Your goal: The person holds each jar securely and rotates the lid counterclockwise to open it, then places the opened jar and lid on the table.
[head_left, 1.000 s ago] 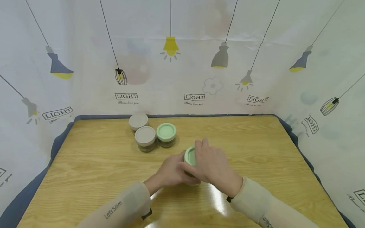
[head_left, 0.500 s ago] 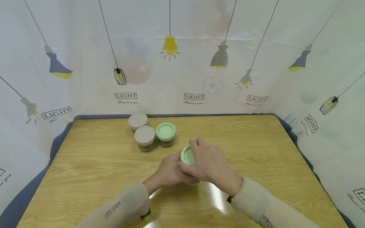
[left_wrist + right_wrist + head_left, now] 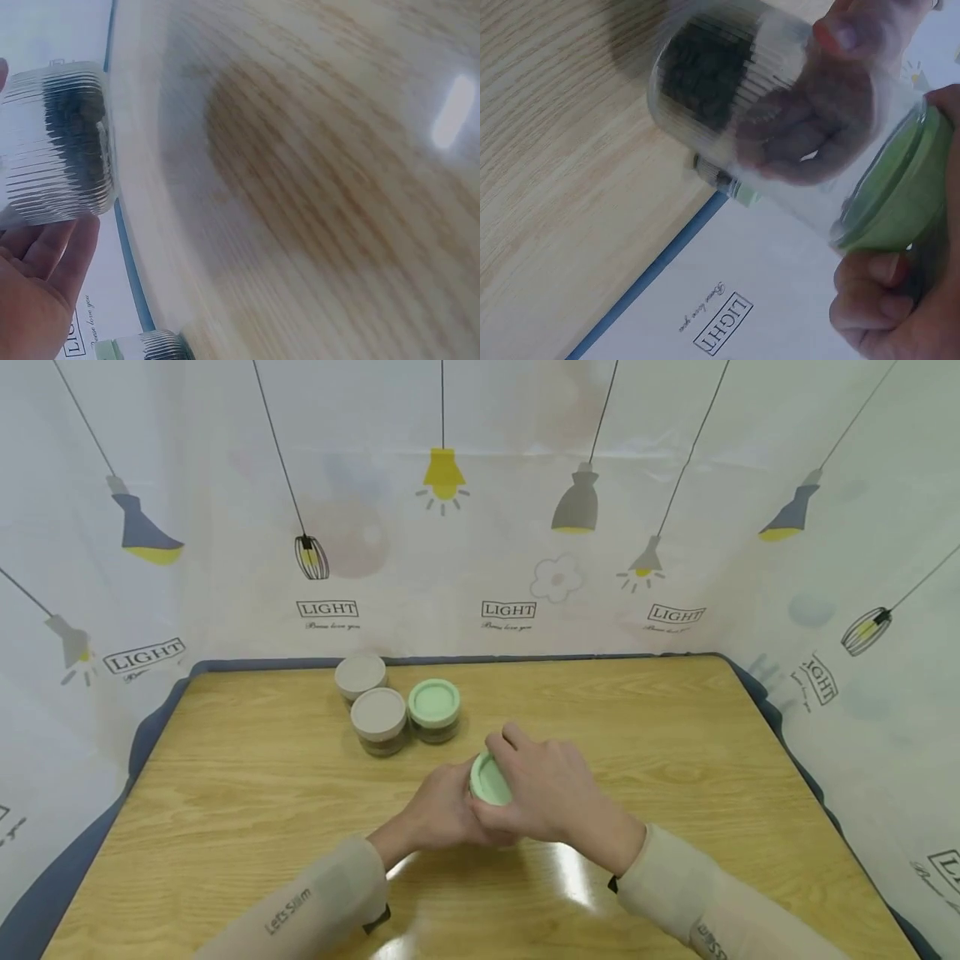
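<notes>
Jar [image 3: 780, 64], dark contents in its base: held above the worktop [image 3: 675, 735], near side. Left hand [image 3: 444, 808] grips its body; right hand [image 3: 551, 787] grips the green lid [image 3: 900, 180]. Step, judged: working the lid; turning direction unclear. Next move likely calls for a steady body while the lid turns. Worktop: wood-grained, glossy; three lidded jars [image 3: 378, 717] stand farther back. Lamp-print cloth [image 3: 465, 552] surrounds it.
</notes>
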The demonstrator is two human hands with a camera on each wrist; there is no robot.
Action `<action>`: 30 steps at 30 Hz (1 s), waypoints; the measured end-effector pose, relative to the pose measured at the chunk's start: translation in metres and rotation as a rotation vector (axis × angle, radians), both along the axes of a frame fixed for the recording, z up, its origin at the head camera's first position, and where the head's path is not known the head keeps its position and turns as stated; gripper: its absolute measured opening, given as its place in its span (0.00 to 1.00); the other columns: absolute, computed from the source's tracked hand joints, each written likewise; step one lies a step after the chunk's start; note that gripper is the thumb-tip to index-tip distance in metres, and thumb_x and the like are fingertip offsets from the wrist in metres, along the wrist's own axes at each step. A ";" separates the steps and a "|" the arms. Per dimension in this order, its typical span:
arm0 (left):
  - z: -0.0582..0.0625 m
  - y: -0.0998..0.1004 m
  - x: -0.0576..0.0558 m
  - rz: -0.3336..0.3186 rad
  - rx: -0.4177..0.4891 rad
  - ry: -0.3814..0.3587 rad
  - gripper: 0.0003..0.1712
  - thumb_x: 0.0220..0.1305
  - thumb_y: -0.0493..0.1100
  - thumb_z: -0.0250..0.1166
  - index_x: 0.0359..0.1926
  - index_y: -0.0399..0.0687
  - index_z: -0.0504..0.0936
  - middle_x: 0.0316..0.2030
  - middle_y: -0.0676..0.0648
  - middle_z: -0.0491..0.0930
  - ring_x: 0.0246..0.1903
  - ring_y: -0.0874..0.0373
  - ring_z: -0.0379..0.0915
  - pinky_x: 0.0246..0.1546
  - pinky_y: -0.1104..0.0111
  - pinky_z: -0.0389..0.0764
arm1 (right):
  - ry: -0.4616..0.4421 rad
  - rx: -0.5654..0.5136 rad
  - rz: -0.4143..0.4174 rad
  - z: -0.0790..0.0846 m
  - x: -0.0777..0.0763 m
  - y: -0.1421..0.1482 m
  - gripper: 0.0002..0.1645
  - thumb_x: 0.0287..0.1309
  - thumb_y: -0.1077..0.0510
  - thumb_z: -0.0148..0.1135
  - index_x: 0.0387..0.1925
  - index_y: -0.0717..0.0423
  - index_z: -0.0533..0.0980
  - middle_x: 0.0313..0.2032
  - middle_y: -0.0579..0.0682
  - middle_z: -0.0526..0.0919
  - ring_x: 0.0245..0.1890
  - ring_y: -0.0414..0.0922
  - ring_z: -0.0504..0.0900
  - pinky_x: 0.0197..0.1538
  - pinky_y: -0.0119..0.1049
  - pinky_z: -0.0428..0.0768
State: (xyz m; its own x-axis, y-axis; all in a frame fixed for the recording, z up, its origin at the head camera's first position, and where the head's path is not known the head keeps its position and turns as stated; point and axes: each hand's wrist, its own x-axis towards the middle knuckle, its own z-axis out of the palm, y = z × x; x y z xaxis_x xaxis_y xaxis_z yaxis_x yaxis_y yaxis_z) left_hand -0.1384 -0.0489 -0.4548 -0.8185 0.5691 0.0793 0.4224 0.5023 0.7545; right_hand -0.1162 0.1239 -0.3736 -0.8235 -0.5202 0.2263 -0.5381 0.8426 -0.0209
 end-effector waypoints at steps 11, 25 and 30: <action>0.002 -0.001 -0.002 -0.055 0.012 -0.070 0.47 0.35 0.69 0.75 0.58 0.66 0.68 0.42 0.61 0.79 0.38 0.67 0.76 0.36 0.69 0.79 | -0.037 -0.013 0.076 0.002 -0.003 0.008 0.39 0.48 0.24 0.53 0.47 0.50 0.71 0.36 0.45 0.71 0.15 0.38 0.64 0.15 0.30 0.63; -0.002 0.001 -0.002 -0.051 -0.048 -0.048 0.50 0.34 0.70 0.75 0.60 0.65 0.68 0.47 0.61 0.78 0.45 0.66 0.74 0.47 0.63 0.77 | -0.165 0.059 -0.101 0.025 0.002 0.010 0.49 0.53 0.18 0.43 0.55 0.54 0.71 0.41 0.52 0.77 0.37 0.50 0.77 0.30 0.44 0.79; 0.000 0.001 -0.002 -0.061 -0.040 -0.074 0.51 0.35 0.70 0.75 0.62 0.65 0.66 0.46 0.61 0.78 0.43 0.66 0.74 0.44 0.65 0.78 | -0.261 0.138 -0.132 0.030 0.007 0.007 0.52 0.48 0.15 0.44 0.52 0.54 0.70 0.38 0.51 0.74 0.33 0.49 0.76 0.31 0.43 0.78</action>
State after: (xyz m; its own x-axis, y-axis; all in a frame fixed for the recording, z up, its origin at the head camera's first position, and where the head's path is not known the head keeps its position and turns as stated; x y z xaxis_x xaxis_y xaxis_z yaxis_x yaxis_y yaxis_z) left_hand -0.1408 -0.0478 -0.4547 -0.7850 0.6195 -0.0035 0.3972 0.5077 0.7645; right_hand -0.1097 0.1305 -0.3436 -0.9070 -0.4157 -0.0670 -0.4150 0.9095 -0.0246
